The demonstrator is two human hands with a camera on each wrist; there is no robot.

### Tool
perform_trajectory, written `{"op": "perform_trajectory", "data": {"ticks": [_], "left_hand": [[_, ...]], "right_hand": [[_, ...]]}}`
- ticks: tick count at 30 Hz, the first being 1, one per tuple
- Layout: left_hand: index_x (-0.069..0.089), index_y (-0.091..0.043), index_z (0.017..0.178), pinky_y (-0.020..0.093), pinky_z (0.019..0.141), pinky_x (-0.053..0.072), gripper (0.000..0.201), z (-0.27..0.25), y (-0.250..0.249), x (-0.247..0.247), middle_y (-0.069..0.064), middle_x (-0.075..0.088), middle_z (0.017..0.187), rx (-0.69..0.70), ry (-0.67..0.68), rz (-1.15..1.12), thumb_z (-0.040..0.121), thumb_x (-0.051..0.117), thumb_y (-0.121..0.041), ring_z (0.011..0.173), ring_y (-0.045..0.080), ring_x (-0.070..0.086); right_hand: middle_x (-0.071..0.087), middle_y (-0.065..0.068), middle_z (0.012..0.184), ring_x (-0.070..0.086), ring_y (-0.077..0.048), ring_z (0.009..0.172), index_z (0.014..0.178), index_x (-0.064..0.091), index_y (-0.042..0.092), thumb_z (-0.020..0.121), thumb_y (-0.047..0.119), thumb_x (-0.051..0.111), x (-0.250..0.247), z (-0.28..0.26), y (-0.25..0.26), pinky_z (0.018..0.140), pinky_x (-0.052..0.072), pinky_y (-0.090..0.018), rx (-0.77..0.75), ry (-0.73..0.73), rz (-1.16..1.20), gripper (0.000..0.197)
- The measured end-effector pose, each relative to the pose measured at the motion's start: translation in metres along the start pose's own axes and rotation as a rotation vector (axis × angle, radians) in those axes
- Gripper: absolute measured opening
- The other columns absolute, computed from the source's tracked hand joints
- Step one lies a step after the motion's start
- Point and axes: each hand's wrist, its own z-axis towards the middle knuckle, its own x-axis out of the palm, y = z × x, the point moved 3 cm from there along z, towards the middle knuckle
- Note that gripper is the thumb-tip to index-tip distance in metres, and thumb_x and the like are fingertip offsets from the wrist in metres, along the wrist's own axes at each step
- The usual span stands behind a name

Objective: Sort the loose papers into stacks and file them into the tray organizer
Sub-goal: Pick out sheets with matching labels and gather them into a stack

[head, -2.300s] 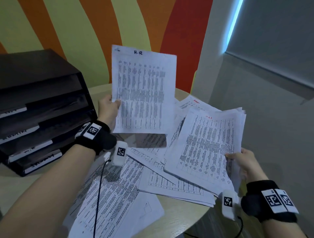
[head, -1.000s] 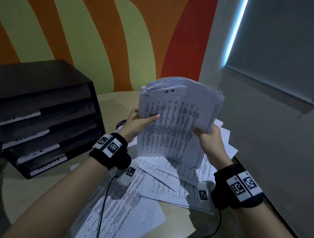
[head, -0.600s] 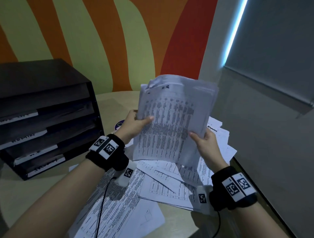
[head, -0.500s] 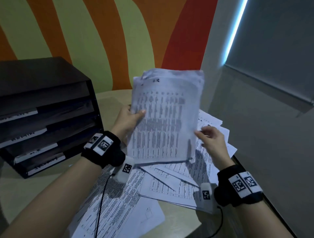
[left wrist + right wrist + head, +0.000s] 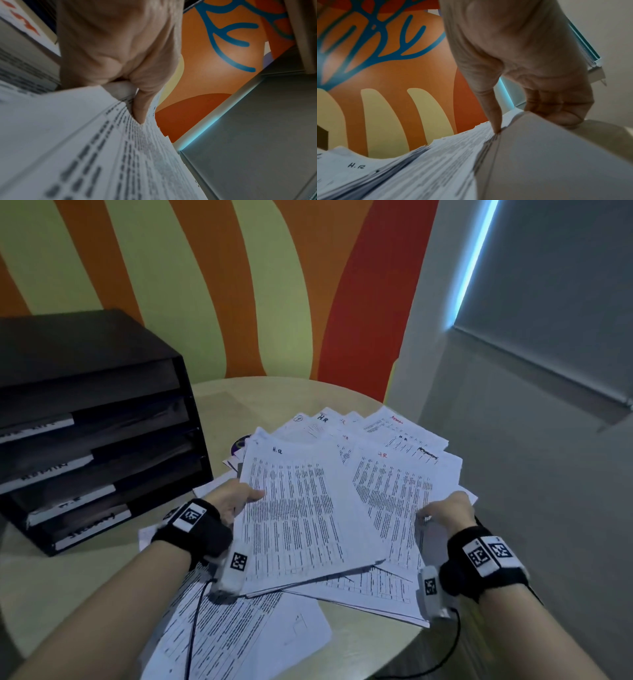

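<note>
Left hand (image 5: 228, 501) pinches a stack (image 5: 294, 515) headed "H.R"; right hand (image 5: 448, 510) pinches papers (image 5: 394, 484) beside the organizer (image 5: 85, 422).

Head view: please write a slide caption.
Left hand and right hand hold H.R papers beside the organizer.

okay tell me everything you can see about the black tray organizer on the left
The organizer is a dark box, black or very dark brown, that looks like wood or laminate. It stands upright on the round table, at its left side, open front facing the person. It has four stacked trays, each with a white label strip handwritten in dark ink; the writing is mostly too blurred to read. The slots look dark, so their contents cannot be told. Neither hand touches it; loose papers lie just to its right.
</note>
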Motion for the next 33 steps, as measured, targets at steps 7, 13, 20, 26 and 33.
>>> {"op": "perform_trajectory", "data": {"ticks": [7, 13, 20, 26, 33], "left_hand": [[0.067, 0.000, 0.106, 0.047, 0.115, 0.027, 0.020, 0.057, 0.031, -0.012, 0.009, 0.050, 0.145, -0.027, 0.068, -0.072, 0.086, 0.064, 0.004, 0.143, 0.026, 0.032], [0.060, 0.000, 0.121, 0.054, 0.116, 0.023, 0.037, 0.047, 0.028, -0.011, 0.009, 0.049, 0.145, -0.014, 0.109, -0.099, 0.085, 0.067, 0.001, 0.143, 0.028, 0.031], [0.054, -0.011, 0.135, 0.054, 0.110, 0.035, 0.089, 0.048, 0.027, -0.011, 0.009, 0.052, 0.143, 0.024, 0.158, -0.271, 0.065, 0.080, -0.059, 0.136, 0.032, 0.043], [0.019, -0.041, 0.152, 0.052, 0.112, 0.036, 0.103, 0.024, 0.016, -0.005, -0.001, 0.041, 0.152, 0.085, 0.318, -0.405, 0.064, 0.061, -0.075, 0.137, 0.024, 0.043], [0.054, -0.007, 0.133, 0.045, 0.105, 0.044, 0.069, 0.012, 0.018, -0.003, 0.008, 0.063, 0.129, 0.120, 0.269, -0.160, 0.073, 0.083, -0.026, 0.116, 0.023, 0.060]], "right_hand": [[0.037, -0.002, 0.066, 0.032, -0.022, 0.065, 0.062, 0.038, 0.011, 0.077, -0.013, 0.055, -0.011, -0.005, -0.002, 0.053, 0.030, -0.020, -0.128, -0.119, 0.303, 0.033], [0.048, -0.001, 0.069, 0.041, 0.001, 0.051, 0.082, 0.057, 0.005, 0.084, -0.003, 0.047, -0.080, -0.040, 0.033, 0.050, 0.036, -0.020, -0.432, -0.494, 0.811, 0.013], [0.061, -0.005, 0.074, 0.055, -0.018, 0.065, 0.077, 0.064, 0.009, 0.081, -0.011, 0.058, -0.060, -0.054, 0.067, 0.053, 0.042, -0.024, -0.298, -0.052, 0.816, 0.021], [0.052, -0.007, 0.069, 0.046, -0.016, 0.053, 0.082, 0.054, 0.007, 0.085, -0.014, 0.051, 0.024, -0.085, 0.072, 0.041, 0.038, -0.016, -0.379, 0.247, 0.216, 0.021], [0.053, -0.006, 0.079, 0.054, -0.024, 0.072, 0.093, 0.048, 0.007, 0.091, -0.001, 0.046, 0.079, -0.099, 0.086, 0.052, 0.041, -0.027, -0.482, 0.324, -0.066, 0.008]]}}
